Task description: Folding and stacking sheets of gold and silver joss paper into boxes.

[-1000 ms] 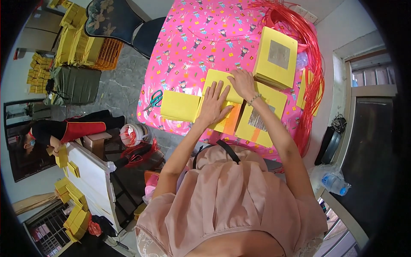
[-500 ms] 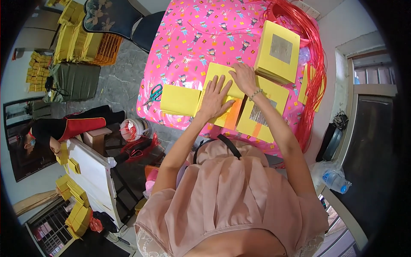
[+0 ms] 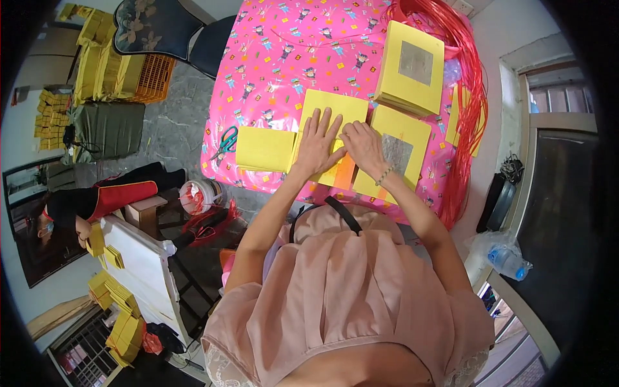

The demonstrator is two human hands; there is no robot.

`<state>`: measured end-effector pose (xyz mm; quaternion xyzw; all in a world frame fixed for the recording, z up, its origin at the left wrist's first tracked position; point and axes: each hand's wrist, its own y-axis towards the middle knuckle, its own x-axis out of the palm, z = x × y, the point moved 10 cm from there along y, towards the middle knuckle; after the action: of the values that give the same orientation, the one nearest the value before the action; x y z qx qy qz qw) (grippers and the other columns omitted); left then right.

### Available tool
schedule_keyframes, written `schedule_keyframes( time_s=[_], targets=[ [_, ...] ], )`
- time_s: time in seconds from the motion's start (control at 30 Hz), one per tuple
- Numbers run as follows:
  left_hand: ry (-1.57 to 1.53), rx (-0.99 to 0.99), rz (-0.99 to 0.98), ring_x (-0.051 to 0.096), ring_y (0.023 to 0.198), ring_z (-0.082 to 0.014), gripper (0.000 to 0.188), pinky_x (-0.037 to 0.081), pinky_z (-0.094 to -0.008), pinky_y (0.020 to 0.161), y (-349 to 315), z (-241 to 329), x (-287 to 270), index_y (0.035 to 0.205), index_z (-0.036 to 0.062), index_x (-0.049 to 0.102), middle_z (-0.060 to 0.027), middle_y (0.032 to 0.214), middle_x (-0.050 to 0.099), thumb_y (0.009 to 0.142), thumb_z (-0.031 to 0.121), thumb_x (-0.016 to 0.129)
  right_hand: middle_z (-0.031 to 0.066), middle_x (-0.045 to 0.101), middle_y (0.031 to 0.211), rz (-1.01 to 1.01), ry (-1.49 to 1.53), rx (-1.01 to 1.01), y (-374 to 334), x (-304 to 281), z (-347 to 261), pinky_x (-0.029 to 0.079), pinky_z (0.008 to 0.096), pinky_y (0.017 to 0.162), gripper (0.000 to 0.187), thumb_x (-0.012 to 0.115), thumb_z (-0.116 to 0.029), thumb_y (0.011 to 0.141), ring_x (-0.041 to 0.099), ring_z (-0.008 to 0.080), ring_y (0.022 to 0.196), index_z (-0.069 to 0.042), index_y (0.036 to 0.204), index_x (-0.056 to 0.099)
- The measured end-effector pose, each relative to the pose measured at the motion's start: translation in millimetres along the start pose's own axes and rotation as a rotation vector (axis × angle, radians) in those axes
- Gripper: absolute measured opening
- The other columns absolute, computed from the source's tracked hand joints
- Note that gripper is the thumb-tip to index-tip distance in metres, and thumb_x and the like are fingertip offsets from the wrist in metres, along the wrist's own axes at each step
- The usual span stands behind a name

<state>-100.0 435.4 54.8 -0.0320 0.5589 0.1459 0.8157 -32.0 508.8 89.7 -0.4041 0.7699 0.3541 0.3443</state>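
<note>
Beneath both hands lies a yellow paper sheet (image 3: 335, 102) with an orange strip along its lower right part. My left hand (image 3: 316, 145) is flat on it, fingers spread. The fingers of my right hand (image 3: 365, 147) are curled and pressed together at the sheet's right side; whether they pinch an edge is hidden. A small yellow paper stack (image 3: 264, 148) sits to the left, beside teal-handled scissors (image 3: 227, 138). To the right are yellow sheets with a silver rectangle (image 3: 396, 151), partly under my right wrist. Behind them stands a thick stack of similar sheets (image 3: 388, 71).
A pink patterned cloth (image 3: 264, 71) covers the table. Red plastic strands (image 3: 474, 116) hang along its right edge. A dark chair (image 3: 213, 48) stands at the far left. Further left, another person (image 3: 84, 200) handles yellow paper at a white table (image 3: 145, 264).
My right hand has moved down and toward my left hand along the sheet, and its fingers have curled. My left hand stays flat. The whole view has shifted slightly.
</note>
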Motion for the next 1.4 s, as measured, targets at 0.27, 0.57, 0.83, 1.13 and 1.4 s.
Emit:
schedule_keyframes(
  time_s=[0.27, 0.57, 0.83, 1.13, 1.4],
  targets=[
    [0.023, -0.004, -0.012, 0.017, 0.149, -0.0469, 0.085, 0.019, -0.0564, 0.120, -0.1, -0.7, 4.4, 0.157, 0.0129, 0.031, -0.0231, 0.161, 0.024, 0.089, 0.057, 0.059, 0.0110, 0.059, 0.086, -0.014, -0.055, 0.021, -1.3, 2.4, -1.1, 0.050, 0.0423, 0.074, 0.012, 0.065, -0.015, 0.090, 0.060, 0.0307, 0.084, -0.006, 0.091, 0.058],
    [0.040, -0.023, 0.000, 0.017, 0.149, -0.0460, 0.090, 0.018, -0.0550, 0.120, -1.1, -0.8, 5.0, 0.157, 0.0139, 0.031, -0.0226, 0.161, 0.024, 0.086, 0.063, 0.058, 0.0119, 0.061, 0.085, -0.091, 0.059, 0.027, -3.4, 26.9, 11.6, 0.050, 0.0443, 0.075, 0.013, 0.063, -0.016, 0.091, 0.062, 0.0312, 0.087, -0.006, 0.093, 0.055],
    [0.050, -0.045, 0.047, 0.019, 0.149, -0.0448, 0.093, 0.021, -0.0552, 0.119, -13.2, -14.8, -4.6, 0.157, 0.0173, 0.031, -0.0227, 0.160, 0.026, 0.086, 0.074, 0.050, 0.0120, 0.060, 0.087, -0.113, 0.049, 0.025, -7.0, 20.1, 13.5, 0.049, 0.0436, 0.076, 0.018, 0.067, -0.016, 0.089, 0.061, 0.0323, 0.087, -0.005, 0.094, 0.053],
    [-0.001, -0.062, 0.036, 0.017, 0.150, -0.0456, 0.096, 0.020, -0.0570, 0.119, -14.2, -21.1, -3.3, 0.157, 0.0180, 0.032, -0.0231, 0.161, 0.023, 0.084, 0.077, 0.050, 0.0122, 0.057, 0.092, -0.114, 0.003, -0.065, -4.3, 19.8, 3.8, 0.050, 0.0422, 0.078, 0.028, 0.071, -0.018, 0.087, 0.061, 0.0315, 0.092, -0.006, 0.107, 0.057],
    [-0.133, -0.138, 0.286, 0.026, 0.144, -0.0462, 0.076, 0.026, -0.0551, 0.116, -19.9, -20.4, -30.2, 0.149, 0.0081, 0.039, -0.0267, 0.155, 0.031, 0.090, 0.047, 0.064, 0.0061, 0.058, 0.092, -0.057, -0.142, -0.244, -3.8, 7.7, -9.4, 0.050, 0.0386, 0.074, 0.028, 0.074, -0.020, 0.084, 0.060, 0.0249, 0.087, -0.007, 0.107, 0.064]
  ],
)
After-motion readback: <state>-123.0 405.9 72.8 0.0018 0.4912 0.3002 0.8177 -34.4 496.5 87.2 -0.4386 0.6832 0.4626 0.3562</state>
